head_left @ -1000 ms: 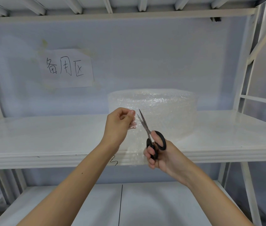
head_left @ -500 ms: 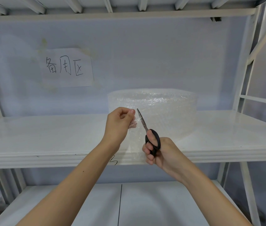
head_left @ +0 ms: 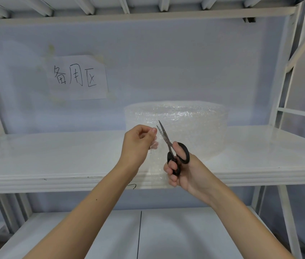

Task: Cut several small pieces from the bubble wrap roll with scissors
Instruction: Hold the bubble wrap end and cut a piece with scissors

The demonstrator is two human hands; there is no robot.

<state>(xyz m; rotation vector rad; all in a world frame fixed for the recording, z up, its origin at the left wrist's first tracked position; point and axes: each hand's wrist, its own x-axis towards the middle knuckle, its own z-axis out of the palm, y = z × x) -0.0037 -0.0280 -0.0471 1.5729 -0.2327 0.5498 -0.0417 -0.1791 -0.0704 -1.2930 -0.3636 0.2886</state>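
Left hand [head_left: 138, 144] pinches bubble wrap [head_left: 157, 165]; scissors [head_left: 174, 148] seemingly cutting.

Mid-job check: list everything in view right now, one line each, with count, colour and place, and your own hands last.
bubble wrap roll: one, clear, standing on end on the middle shelf, a loose sheet drawn forward over the shelf's front edge.
scissors: one pair, black handles, grey blades slightly apart, points up, at the loose sheet.
paper sign: one, white with black handwriting, taped to the back wall at upper left.
middle shelf: one, white, across the centre.
lower shelf: one, white, below.
upper shelf: one, white, overhead.
left hand: pinches the sheet's top edge.
right hand: fingers through the scissors' handles.
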